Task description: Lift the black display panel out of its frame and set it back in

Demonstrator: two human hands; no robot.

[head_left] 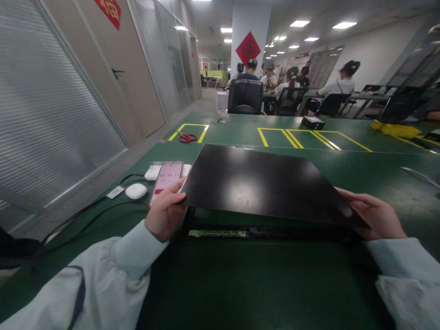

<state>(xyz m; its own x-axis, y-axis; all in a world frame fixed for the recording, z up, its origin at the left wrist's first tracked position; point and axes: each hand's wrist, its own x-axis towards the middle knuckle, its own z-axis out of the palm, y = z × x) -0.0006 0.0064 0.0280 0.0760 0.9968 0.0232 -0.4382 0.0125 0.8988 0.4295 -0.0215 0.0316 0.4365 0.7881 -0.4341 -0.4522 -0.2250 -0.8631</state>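
Note:
Between my hands is a flat, glossy black screen panel, tilted and raised over the table, with a ceiling light reflected in it. My left hand grips its left edge, thumb on top and fingers beneath. On the opposite side, my right hand is closed around the right edge, its fingers partly hidden. Under the near edge shows a green circuit board strip along a dark frame; the panel covers most of that frame. A phone showing a timer lies just beyond my left hand.
A white rounded device and black cables lie on the green table at left. Red-handled scissors rest inside yellow tape markings. A black box stands farther back, and a white cable lies right. People sit beyond.

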